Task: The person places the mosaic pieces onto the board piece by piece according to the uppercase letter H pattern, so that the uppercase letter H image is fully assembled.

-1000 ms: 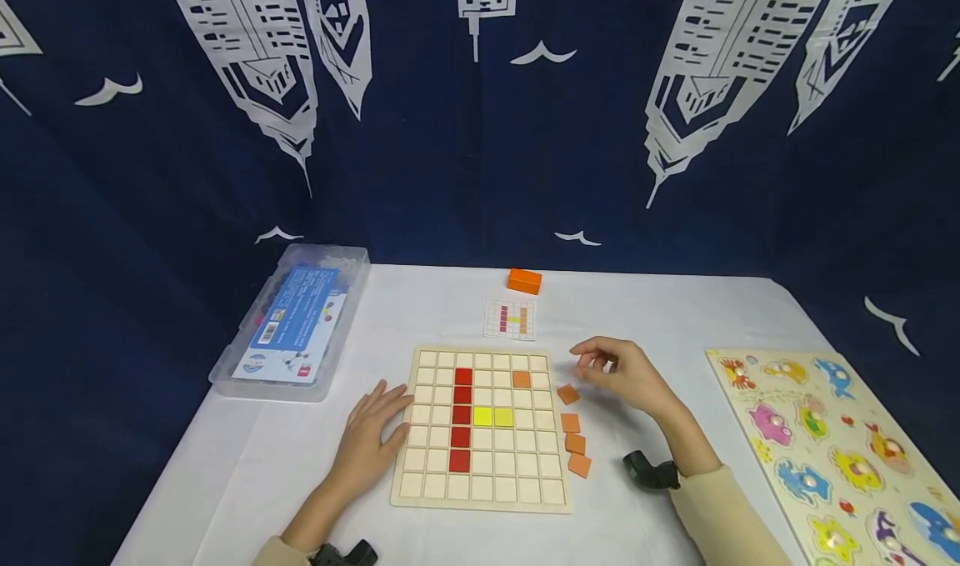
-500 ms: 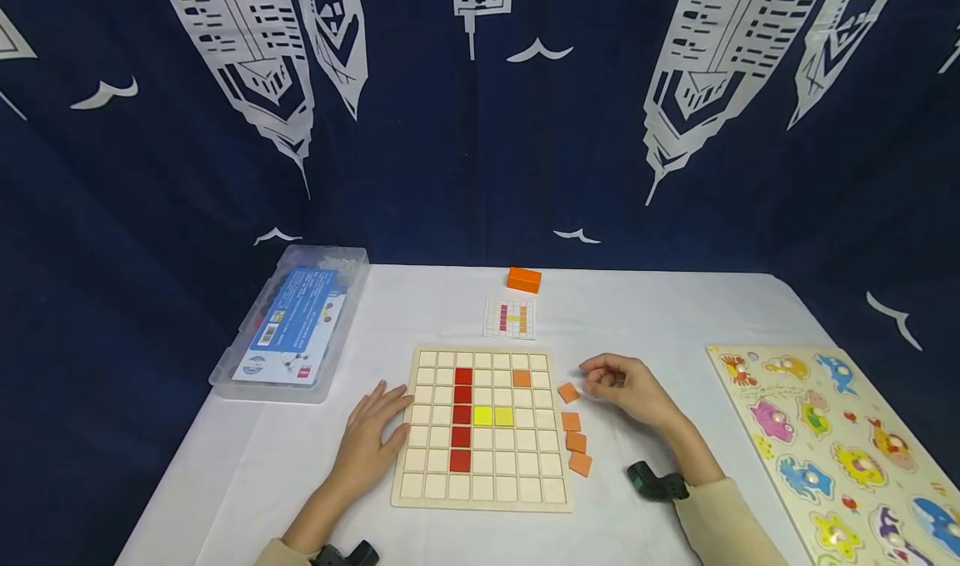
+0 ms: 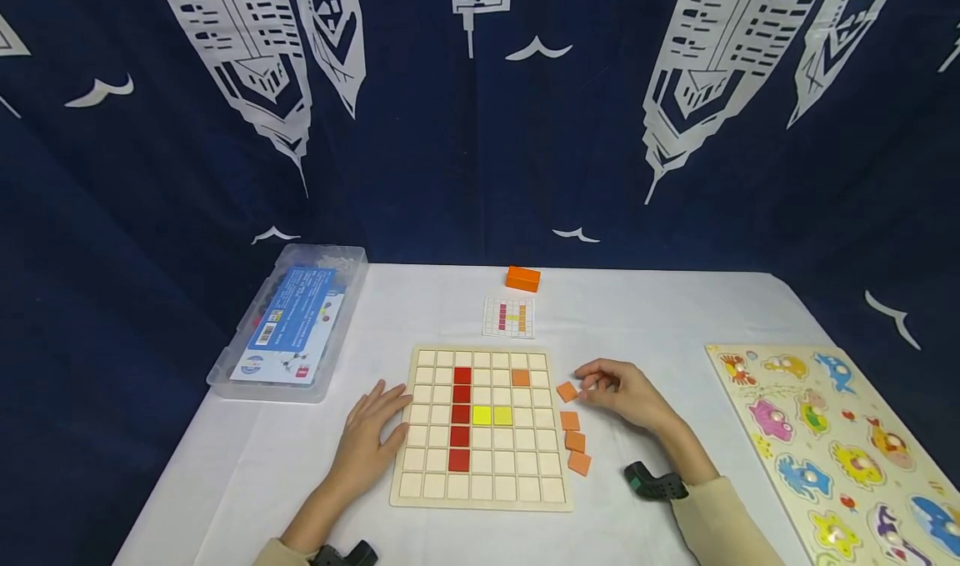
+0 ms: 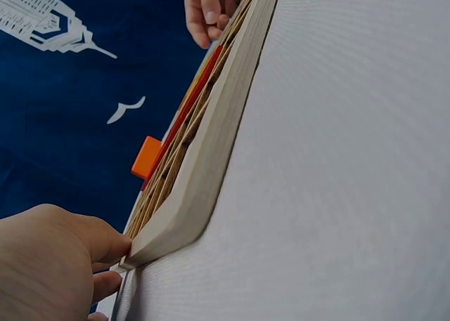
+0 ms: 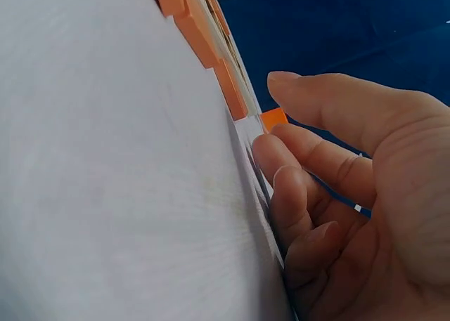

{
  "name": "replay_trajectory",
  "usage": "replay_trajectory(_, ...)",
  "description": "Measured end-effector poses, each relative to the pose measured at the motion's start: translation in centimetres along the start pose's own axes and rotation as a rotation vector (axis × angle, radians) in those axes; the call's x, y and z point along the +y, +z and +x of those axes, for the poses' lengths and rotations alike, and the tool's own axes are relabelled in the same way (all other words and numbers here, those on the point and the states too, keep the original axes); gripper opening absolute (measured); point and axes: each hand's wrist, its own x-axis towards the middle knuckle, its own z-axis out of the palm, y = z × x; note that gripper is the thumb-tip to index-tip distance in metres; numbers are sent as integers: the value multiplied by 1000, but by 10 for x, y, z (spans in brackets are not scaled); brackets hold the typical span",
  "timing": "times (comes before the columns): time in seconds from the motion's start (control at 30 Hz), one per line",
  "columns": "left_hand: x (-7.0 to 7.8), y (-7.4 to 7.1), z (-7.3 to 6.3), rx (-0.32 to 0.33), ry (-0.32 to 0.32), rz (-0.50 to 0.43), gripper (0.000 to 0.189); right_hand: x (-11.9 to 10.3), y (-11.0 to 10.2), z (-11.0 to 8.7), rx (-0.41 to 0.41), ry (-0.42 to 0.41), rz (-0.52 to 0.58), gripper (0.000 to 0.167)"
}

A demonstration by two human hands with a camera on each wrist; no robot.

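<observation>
White tablecloth [image 3: 637, 308] is underlying grid board [image 3: 482, 488] | left hand [image 3: 367, 439] is touching board's left edge, fingers extended | right hand [image 3: 622, 395], nearer, is curving loosely, gripping nothing visible | farthest loose orange tile [image 3: 567, 392] is lying askew between right fingertips and board

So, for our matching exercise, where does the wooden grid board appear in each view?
Head: the board lies in the lower middle.
Left wrist: the board, seen from its side, slants from lower left to top middle.
Right wrist: the board is a thin strip at top middle, beside the orange tiles.
Shared landmark: the orange block.
</observation>
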Motion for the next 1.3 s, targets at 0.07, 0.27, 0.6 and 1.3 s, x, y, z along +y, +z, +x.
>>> replay_trajectory(0.07, 0, 0, 0, 1, 0, -1, 38, 0, 0, 0, 2, 4, -6, 27)
replay_trajectory(0.27, 0, 0, 0, 5, 9, 5, 38, -1, 2, 0, -1, 2, -35, 29)
replay_trajectory(0.6, 0, 0, 0, 26, 35, 19, 39, -2, 6, 0, 6, -23, -118, 33)
replay_trajectory(1.3, -1, 1, -1, 36, 42, 22, 39, -6, 11, -2, 43, -92, -231, 23)
